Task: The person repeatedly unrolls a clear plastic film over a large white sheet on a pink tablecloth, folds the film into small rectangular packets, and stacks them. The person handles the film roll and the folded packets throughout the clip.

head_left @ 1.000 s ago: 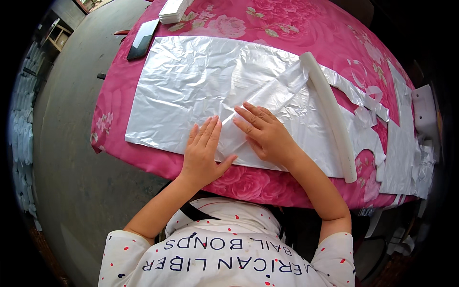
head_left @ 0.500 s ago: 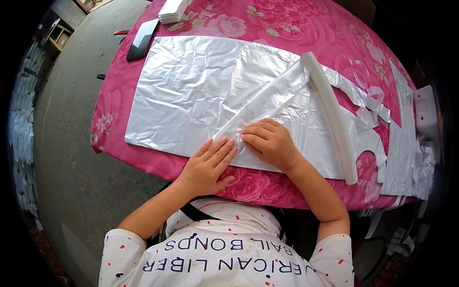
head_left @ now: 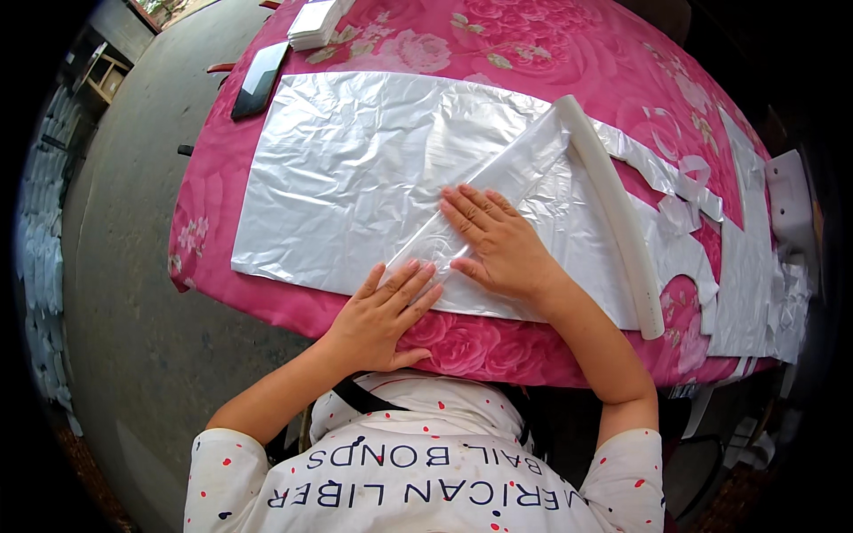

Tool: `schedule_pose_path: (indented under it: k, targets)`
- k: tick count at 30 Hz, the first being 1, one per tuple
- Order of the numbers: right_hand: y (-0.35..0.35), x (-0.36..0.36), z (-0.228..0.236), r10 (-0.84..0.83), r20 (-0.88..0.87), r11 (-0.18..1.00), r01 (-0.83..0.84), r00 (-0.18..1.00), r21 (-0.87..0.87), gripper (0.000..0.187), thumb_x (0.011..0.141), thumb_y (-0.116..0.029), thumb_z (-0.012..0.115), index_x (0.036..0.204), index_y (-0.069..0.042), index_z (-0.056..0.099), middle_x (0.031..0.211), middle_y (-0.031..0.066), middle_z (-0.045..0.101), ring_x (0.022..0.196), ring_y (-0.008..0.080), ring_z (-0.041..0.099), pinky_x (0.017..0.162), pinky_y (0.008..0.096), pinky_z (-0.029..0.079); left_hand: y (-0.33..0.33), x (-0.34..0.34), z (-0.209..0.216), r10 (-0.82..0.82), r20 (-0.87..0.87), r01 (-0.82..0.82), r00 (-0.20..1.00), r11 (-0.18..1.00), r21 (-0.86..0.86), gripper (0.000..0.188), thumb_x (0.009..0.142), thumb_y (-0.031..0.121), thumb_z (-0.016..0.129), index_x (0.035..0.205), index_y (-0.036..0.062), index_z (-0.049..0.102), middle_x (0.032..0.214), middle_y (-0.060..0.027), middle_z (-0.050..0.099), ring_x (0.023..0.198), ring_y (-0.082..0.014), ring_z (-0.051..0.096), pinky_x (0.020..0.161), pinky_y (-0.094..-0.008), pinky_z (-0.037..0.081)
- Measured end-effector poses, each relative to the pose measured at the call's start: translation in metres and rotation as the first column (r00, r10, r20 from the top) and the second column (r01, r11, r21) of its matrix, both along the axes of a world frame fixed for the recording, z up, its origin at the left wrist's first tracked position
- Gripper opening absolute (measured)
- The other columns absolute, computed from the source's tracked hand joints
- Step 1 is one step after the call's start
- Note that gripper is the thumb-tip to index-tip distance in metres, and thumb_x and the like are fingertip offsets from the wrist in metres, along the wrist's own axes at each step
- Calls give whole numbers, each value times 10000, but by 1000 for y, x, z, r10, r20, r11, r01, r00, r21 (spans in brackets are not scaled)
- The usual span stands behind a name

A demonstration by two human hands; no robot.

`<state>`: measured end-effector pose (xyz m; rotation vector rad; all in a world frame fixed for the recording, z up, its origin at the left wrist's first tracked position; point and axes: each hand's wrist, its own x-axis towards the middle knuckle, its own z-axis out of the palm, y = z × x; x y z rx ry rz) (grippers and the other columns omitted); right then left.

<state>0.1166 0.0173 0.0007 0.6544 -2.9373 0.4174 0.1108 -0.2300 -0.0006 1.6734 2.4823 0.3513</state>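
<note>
A stack of shiny white plastic bags (head_left: 342, 164) lies flat and creased across the table. Over its right part runs a narrow folded strip of the same plastic (head_left: 511, 160), slanting from the near edge up to a long white tube (head_left: 609, 213). My left hand (head_left: 384, 311) rests flat on the strip's near end, fingers stretched out. Farther up the strip, my right hand (head_left: 490, 240) presses down with its fingers extended and the thumb apart. Neither hand is gripping anything. The tube stands across the plastic to the right of both hands.
A pink flowered cloth (head_left: 551, 49) covers the table. At the far left lie a dark phone (head_left: 259, 80) and a stack of white pads (head_left: 313, 25). Cut plastic pieces (head_left: 742, 293) and scraps (head_left: 682, 213) lie on the right, beside a white plastic holder (head_left: 791, 195).
My right hand has unbent its fingers and slid up along the folded strip, now lying flatter. The left hand stays at the near end, its fingers a little more spread.
</note>
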Motion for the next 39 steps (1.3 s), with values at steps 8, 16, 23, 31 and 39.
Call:
schedule_pose_path:
  k: [8,16,23,31,39]
  targets:
    - [84,15,15,-566,-352,778,624,746,72,621,851,-304,568,1358,-24,345,1416,173,322,1340,306,255,1095,462,179,-2,-34,14,-214,152,177,965,958,226,734,836,482,516,1363,4,338,1445,-190,281,1352,-317,252,1094,-435,209]
    - [128,79,15,-800,-147,578,813,582,76,665,771,-167,662,1357,-73,363,1166,140,528,1013,303,529,838,384,457,43,-62,12,-356,23,355,934,934,30,859,802,580,478,1390,-11,273,1465,-197,224,1374,-292,197,1121,-403,156]
    - [68,80,48,-576,-161,812,540,801,-221,630,708,-118,696,1294,-80,469,1030,127,566,905,302,555,767,379,468,45,9,5,-136,47,133,990,990,55,881,774,628,490,1376,7,319,1447,-250,227,1361,-362,204,1102,-443,163]
    - [2,56,32,-285,-10,942,278,958,-186,627,691,-28,671,1286,-122,498,1089,120,567,976,300,533,856,392,432,50,57,-5,-22,34,21,999,999,37,874,731,625,553,1353,36,378,1442,-245,241,1358,-378,193,1086,-492,167]
    - [127,51,26,-737,-160,674,732,657,-99,620,697,-26,674,1282,-139,506,1058,94,569,944,293,536,832,379,444,39,11,-2,-487,73,486,870,873,38,857,748,522,580,1409,65,284,1481,-150,226,1385,-265,184,1105,-418,168]
